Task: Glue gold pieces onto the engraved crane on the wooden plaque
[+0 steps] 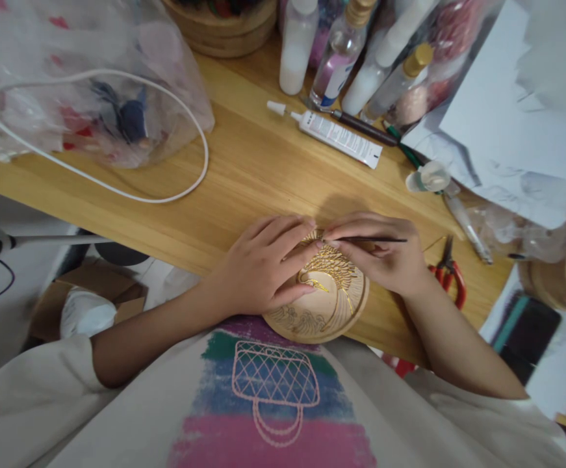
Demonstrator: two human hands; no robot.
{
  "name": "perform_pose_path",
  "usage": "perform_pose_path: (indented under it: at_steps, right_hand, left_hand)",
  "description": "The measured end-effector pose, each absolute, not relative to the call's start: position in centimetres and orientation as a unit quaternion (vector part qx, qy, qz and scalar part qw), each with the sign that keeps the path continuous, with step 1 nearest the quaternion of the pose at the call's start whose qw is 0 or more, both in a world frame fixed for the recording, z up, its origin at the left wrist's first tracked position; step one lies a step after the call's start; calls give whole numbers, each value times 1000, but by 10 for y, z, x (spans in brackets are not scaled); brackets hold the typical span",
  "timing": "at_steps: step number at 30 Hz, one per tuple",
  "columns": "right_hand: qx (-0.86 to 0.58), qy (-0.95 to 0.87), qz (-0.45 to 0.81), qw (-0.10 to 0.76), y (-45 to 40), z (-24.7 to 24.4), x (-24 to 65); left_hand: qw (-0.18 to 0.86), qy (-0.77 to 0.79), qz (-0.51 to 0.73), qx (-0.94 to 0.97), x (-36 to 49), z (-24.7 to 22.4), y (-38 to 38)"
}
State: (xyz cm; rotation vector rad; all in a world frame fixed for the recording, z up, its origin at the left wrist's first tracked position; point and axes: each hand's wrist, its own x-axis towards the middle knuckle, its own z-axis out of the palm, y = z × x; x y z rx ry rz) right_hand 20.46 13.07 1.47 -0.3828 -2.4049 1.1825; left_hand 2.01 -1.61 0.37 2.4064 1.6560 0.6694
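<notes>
A round wooden disc (312, 328) with gold wire laid in a feathered pattern and fine drawn lines lies at the table's front edge. Across its left side rests my left hand (268, 266), fingers spread over the surface. My right hand (385, 250) is at the disc's upper right, its fingers pinched on a thin dark tool (380, 240) that points left. The fingertips of both hands come close together near the disc's top edge, where the tool's tip is hard to make out.
Red-handled pliers (449, 273) lie right of my right hand. Behind are a white tube (340, 138), several bottles (296, 49) and papers (511, 123). A white cable (166, 198) loops at the left by a plastic bag (166, 123).
</notes>
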Motion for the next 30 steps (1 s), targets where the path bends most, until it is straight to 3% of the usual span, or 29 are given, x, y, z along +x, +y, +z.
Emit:
perform_pose_path:
  at_steps: [30]
  right_hand:
    - [-140,-871,423,210,132,17,204]
  left_hand:
    - [83,551,226,799,20,3,-17]
